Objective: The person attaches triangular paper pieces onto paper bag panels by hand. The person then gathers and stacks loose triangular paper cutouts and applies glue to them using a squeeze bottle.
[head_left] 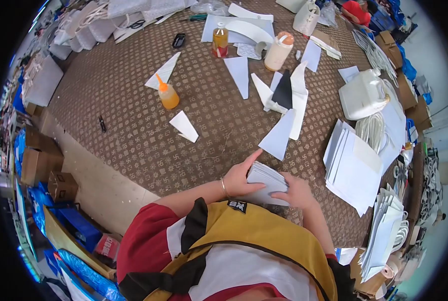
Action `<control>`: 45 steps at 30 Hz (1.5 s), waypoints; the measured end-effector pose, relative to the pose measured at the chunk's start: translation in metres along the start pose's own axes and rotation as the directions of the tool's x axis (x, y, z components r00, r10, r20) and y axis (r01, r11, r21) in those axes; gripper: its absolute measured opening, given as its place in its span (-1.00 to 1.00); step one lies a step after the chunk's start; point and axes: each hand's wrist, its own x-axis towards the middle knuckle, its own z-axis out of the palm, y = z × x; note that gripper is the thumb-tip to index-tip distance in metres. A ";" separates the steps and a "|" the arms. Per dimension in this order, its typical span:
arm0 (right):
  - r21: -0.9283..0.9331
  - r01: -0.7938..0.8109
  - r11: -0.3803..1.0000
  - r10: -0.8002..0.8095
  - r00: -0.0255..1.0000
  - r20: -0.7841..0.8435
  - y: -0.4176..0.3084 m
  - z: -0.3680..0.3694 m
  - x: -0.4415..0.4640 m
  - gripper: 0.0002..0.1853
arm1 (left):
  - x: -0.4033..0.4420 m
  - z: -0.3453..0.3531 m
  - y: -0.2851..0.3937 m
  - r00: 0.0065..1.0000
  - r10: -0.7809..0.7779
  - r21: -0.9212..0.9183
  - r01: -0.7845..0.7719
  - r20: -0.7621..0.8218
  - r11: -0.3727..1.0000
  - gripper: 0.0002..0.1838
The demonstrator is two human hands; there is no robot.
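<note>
A thick stack of pale sheet pieces rests at the near edge of the table, between my two hands. My left hand grips its left side, thumb on top and index finger stretched forward. On the right side my right hand holds the stack, thumb laid across the top sheet. Just beyond my hands lies a single tapered white piece. Behind it are curved white pieces and a black triangular piece.
An orange-tipped glue bottle, a bottle of amber liquid and a white jar stand on the patterned table. To the right are a white jerrycan and stacked white sheets. Small black snips lie left.
</note>
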 end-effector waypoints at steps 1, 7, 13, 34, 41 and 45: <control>0.004 -0.013 1.000 0.013 1.000 -0.012 0.004 -0.003 0.004 -0.18 | 0.005 0.002 -0.005 1.000 0.006 0.001 -0.006 0.017 1.000 -0.06; -0.312 -0.053 0.949 -0.044 0.954 -0.296 0.042 0.032 0.018 -0.22 | 0.024 0.021 -0.047 0.951 -0.292 0.454 0.305 -0.100 0.837 -0.13; -0.220 -0.065 0.973 -0.056 0.864 -0.501 0.038 0.045 0.011 -0.42 | 0.034 -0.060 -0.075 0.904 0.023 0.580 0.254 -0.426 0.774 -0.48; -0.008 -0.059 0.998 0.059 0.998 -0.023 0.043 0.033 0.050 -0.23 | 0.287 -0.141 -0.046 0.936 -0.236 0.878 -0.333 0.263 -0.344 -0.74; 0.016 -0.116 0.993 0.116 0.993 0.030 0.039 0.040 0.050 -0.17 | 0.232 -0.114 -0.023 0.794 -0.377 0.869 -0.362 0.477 0.337 -0.69; 0.104 -0.178 0.978 0.166 0.979 0.119 0.034 0.041 0.042 -0.19 | 0.178 -0.092 -0.044 0.765 -0.278 0.609 -0.181 0.580 0.772 -0.62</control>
